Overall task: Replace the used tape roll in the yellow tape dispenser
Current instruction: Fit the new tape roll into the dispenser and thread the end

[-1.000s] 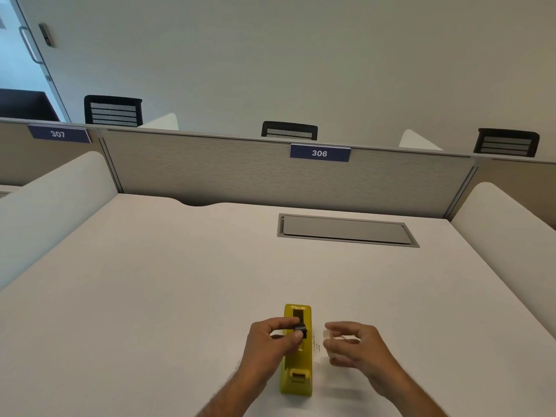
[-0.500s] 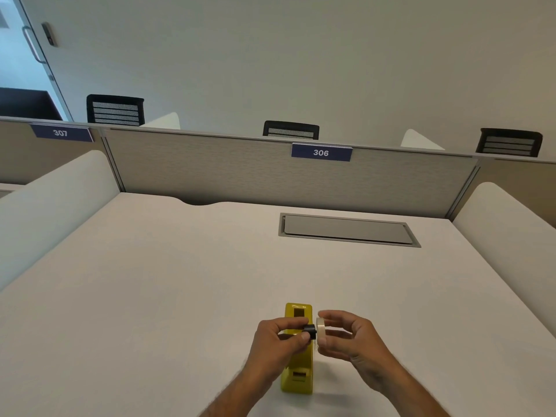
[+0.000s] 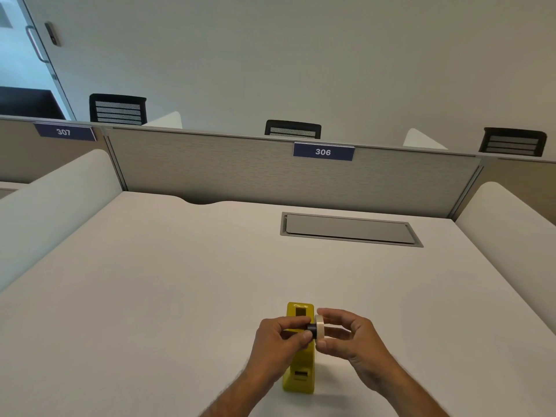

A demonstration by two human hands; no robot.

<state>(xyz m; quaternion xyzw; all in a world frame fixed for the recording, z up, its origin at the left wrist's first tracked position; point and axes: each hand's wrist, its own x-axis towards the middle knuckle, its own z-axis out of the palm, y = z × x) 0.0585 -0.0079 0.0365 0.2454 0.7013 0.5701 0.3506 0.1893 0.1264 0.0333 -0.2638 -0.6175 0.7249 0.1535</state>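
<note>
The yellow tape dispenser (image 3: 301, 371) stands on the white desk (image 3: 150, 296) near its front edge, lengthwise away from me, with its roll slot showing empty at the far end. Just above it my left hand (image 3: 279, 341) pinches a small black spool core (image 3: 311, 328). My right hand (image 3: 352, 341) holds a pale tape roll (image 3: 319, 326) upright between thumb and fingers. The roll's hole meets the right end of the black core. Both hands hide the dispenser's middle.
A grey cable hatch (image 3: 349, 228) is set into the desk further back. A grey partition (image 3: 240, 173) labelled 306 closes the far side, with white side dividers (image 3: 54, 206) left and right. Black chair backs show beyond it.
My right hand brought the tape roll leftward from beside the dispenser until it met the black core held in my left hand. The dispenser has not moved.
</note>
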